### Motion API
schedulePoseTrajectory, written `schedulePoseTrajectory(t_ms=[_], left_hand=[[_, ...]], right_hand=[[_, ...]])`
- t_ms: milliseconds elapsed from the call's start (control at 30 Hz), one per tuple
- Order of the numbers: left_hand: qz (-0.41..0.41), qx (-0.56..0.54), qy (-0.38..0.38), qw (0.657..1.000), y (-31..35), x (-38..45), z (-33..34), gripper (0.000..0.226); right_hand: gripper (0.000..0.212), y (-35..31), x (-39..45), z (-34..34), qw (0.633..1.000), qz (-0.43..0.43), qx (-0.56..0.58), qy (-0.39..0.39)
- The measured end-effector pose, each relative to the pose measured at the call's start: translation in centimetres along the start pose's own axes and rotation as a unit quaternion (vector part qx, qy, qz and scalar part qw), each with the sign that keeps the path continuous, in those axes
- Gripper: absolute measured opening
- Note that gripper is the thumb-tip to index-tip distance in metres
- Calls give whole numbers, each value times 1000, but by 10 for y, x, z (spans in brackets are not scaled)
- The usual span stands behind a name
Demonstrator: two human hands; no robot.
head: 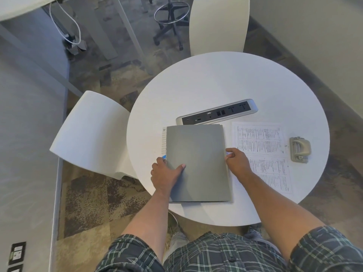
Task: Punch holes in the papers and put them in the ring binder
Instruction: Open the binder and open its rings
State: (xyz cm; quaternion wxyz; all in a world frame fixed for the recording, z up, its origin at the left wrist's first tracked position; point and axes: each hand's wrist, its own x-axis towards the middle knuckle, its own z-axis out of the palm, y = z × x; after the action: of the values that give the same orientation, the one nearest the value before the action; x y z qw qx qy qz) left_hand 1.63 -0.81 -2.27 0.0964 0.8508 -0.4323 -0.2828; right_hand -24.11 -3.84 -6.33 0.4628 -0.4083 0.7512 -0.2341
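Left hand (166, 174): I have the thumb flat on the grey cover and the fingers tucked at the left edge of the ring binder (197, 163); it holds that spine side, though I cannot see the fingers under it
Right hand (236, 161): fingers curled onto the binder's right edge, pinching or catching the cover there; I cannot tell whether they are already under it
Ring binder: shut, flat on the round table (216, 85), near edge close to me, a lined index sheet (163, 142) peeking out at its left
Step in hand: I judge it to be opening the cover
How I do it well: I pin the spine side down with the left and lift only the top cover with the right, swinging it leftward
Papers (261, 154): printed sheet just beside the binder on the right, partly under my right wrist
Hole punch (299, 150): beyond the sheet, at its right edge, untouched
Risk: I think a dragged cover could shift the sheet
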Motion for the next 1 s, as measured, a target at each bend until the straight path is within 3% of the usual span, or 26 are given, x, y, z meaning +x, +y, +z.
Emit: schedulePoseTrajectory(t_ms=[267,400,467,800,900,1000], left_hand=[[63,-48,-19,997,5,-14,13,81],[84,-47,-34,995,5,-16,14,82],[88,-56,-41,994,4,-16,14,83],[91,-74,-72,991,-2,-14,12,79],[74,-95,-73,990,-2,-12,11,74],[45,-143,-73,986,0,-10,7,59]], right_hand=[[36,7,4,-20,998,4,-37,49],[33,10,6,-18,996,47,58,40],[44,8,7,-19,995,73,66,29],[47,-5,6,-11,985,127,-101,58],[63,-10,-2,-13,988,124,-62,64],[47,-10,-11,-24,991,61,16,117]])
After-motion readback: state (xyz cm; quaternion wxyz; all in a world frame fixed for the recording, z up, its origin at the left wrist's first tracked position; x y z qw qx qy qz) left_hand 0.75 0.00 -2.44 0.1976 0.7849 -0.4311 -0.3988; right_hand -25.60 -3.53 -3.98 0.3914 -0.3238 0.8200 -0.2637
